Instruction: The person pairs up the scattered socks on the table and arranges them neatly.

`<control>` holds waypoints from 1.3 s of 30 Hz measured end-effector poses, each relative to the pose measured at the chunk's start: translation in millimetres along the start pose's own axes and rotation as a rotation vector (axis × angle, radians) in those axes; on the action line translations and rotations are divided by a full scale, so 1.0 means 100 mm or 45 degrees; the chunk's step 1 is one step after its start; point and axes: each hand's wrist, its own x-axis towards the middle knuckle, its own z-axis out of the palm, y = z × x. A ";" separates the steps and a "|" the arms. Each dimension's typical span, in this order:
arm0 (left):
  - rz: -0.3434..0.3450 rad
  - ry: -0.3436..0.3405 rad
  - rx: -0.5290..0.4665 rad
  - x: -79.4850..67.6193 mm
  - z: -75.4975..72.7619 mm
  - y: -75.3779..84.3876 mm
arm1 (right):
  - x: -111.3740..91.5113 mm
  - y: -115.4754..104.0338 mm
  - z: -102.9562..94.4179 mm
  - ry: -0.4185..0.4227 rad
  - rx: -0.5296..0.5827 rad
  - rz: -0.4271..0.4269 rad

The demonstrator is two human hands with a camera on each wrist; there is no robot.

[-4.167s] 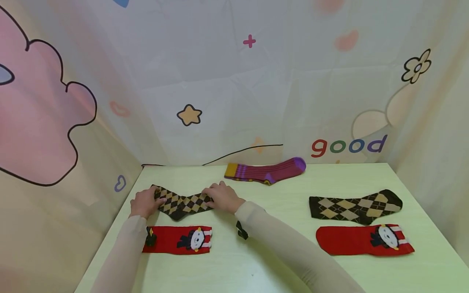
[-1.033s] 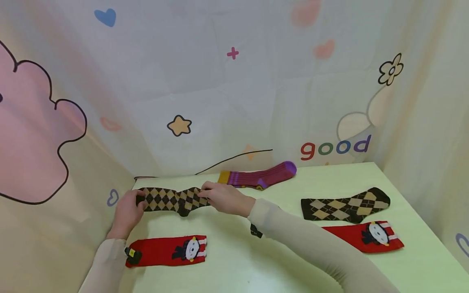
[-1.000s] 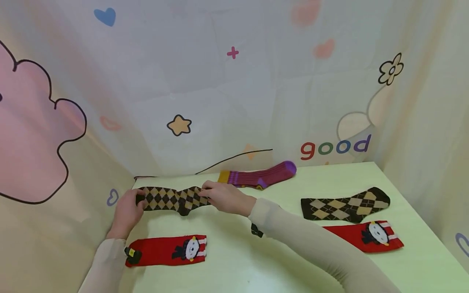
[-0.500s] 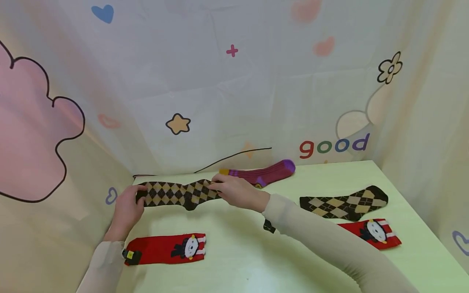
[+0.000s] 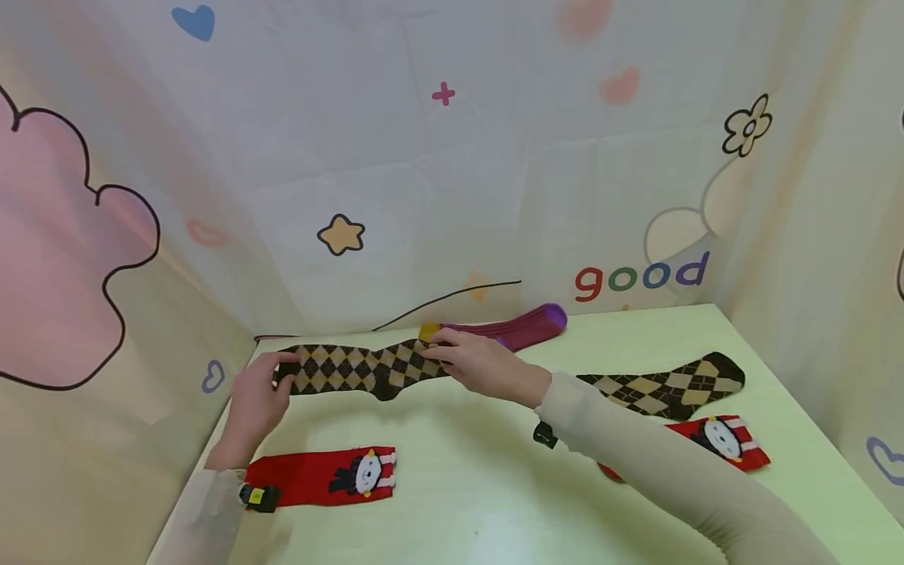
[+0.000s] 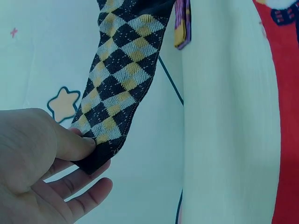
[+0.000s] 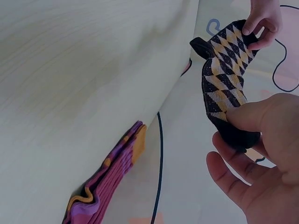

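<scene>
A black-and-tan argyle sock [image 5: 339, 369] is stretched between both hands above the back left of the table. The left hand [image 5: 260, 396] pinches its dark cuff between thumb and fingers, seen close in the left wrist view, where the sock [image 6: 124, 70] runs up from the thumb. At the other end, the right hand [image 5: 487, 369] pinches the dark toe; in the right wrist view the thumb presses on the sock [image 7: 224, 84] with fingers beneath. The sock's heel hangs down in the middle, and its shadow falls on the tabletop.
Behind the right hand lies a maroon-and-purple sock [image 5: 533, 328] by the back curtain. A red sock with a bear face [image 5: 311, 477] lies at front left. On the right are another argyle sock [image 5: 671, 390] and a red sock [image 5: 752, 451], both partly behind the right sleeve.
Both hands have raised the argyle sock off the table and stretched it straighter. Over the last second it has shifted to the right and toward the back, now overlapping the maroon sock's cuff.
</scene>
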 end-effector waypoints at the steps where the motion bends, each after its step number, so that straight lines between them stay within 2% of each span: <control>1: 0.003 -0.003 -0.002 0.00 0.00 0.02 | -0.02 0.01 -0.01 0.003 0.004 0.003; 6: 0.019 -0.013 -0.035 0.00 0.02 0.09 | -0.16 0.05 -0.03 0.028 0.022 0.018; 14: 0.023 -0.064 -0.072 -0.02 0.13 0.20 | -0.42 0.09 -0.03 0.102 0.055 -0.003; 20: 0.014 -0.101 -0.086 -0.03 0.18 0.30 | -0.58 0.13 -0.04 0.103 0.092 0.017; 31: -0.014 -0.165 -0.146 -0.04 0.27 0.45 | -0.80 0.19 -0.09 0.092 0.062 0.058; 39: -0.032 -0.191 -0.189 -0.02 0.33 0.55 | -0.93 0.22 -0.12 0.075 0.084 0.129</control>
